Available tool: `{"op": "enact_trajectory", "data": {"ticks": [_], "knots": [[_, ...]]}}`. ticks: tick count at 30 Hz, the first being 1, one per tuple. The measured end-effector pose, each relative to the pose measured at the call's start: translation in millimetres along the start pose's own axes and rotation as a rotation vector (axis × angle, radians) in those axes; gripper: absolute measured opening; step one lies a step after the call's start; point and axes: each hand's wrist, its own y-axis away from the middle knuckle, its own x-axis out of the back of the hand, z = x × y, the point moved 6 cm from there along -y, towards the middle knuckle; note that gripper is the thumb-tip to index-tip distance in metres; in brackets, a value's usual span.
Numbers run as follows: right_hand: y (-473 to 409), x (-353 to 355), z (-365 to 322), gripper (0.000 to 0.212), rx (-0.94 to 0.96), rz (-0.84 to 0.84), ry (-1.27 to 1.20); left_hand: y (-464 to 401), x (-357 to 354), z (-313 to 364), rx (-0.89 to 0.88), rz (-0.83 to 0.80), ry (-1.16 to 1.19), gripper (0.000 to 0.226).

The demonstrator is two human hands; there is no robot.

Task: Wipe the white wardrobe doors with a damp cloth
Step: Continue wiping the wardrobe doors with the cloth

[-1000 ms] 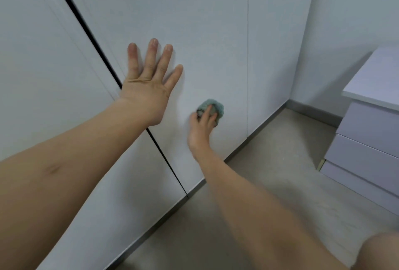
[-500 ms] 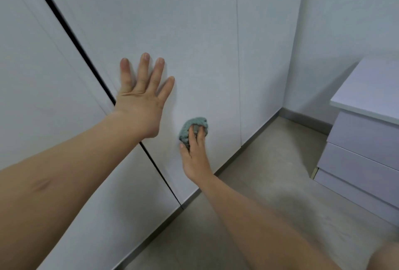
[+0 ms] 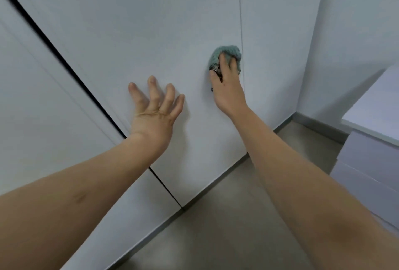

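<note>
Chest of drawers (image 3: 371,161) crowds right (floor (image 3: 226,226) bare).

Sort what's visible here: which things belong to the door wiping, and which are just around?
In use:
green cloth, bunched under the right hand
white wardrobe door being wiped
left hand, fingers spread on that door

Just around:
pale drawer unit at right
floor
side wall

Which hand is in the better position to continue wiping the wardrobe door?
Probably the right hand: it already presses the green cloth against the wardrobe door. The left hand holds nothing, its spread fingers resting on the same door.
</note>
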Motion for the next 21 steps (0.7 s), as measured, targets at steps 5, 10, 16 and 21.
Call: {"op": "enact_trajectory", "data": {"ticks": [5, 10, 16, 21], "knots": [[-20, 7, -65, 0.057, 0.088, 0.111, 0.012, 3, 39, -11, -0.128, -0.014, 0.126, 0.082], [-8, -5, -97, 0.053, -0.164, 0.283, -0.138, -10, 95, -77, -0.273, 0.202, 0.482, 0.042], [53, -51, -115, 0.033, -0.739, 0.237, -0.534, -17, 123, -135, -0.118, 0.087, 1.044, 0.031], [80, -73, -186, 0.018, -0.881, 0.169, -0.593, 8, 113, -185, -0.058, -0.053, 1.253, 0.031]]}}
